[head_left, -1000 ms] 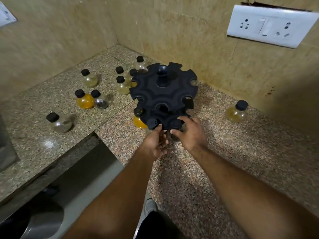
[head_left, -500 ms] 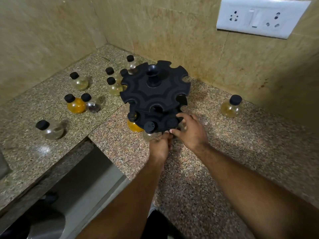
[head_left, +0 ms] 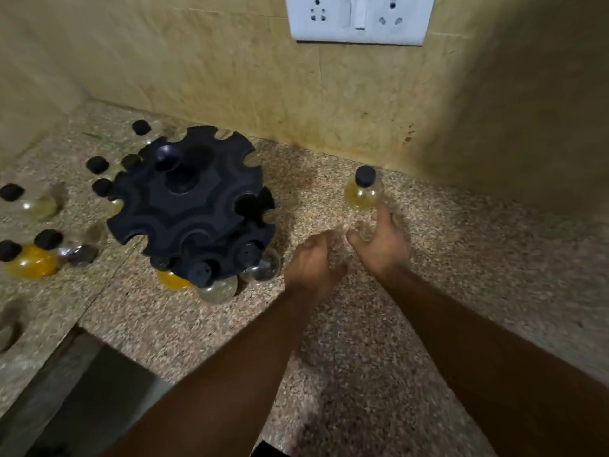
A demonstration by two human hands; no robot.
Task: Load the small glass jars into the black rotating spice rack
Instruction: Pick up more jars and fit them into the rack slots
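The black rotating spice rack [head_left: 191, 206] stands on the granite counter [head_left: 428, 258] at centre left. Its lower tier holds three jars at the front: an orange one [head_left: 171, 280], a clear one [head_left: 217, 290] and another clear one [head_left: 263, 267]. A lone jar with pale yellow contents and a black cap [head_left: 362, 189] stands to the right near the wall. My right hand [head_left: 382, 242] is open just in front of that jar, fingers spread, not touching it. My left hand [head_left: 313, 262] hovers beside it, loosely curled and holding nothing.
Several loose black-capped jars stand left of the rack, among them an orange jar [head_left: 33, 263] and a pale jar [head_left: 36, 206]. A white socket plate [head_left: 359, 18] is on the tiled wall. The counter drops off at the lower left edge [head_left: 82, 328].
Both hands have left the front of the rack and moved right toward the lone pale yellow jar. The view has swung right, and the frame is blurred by motion.
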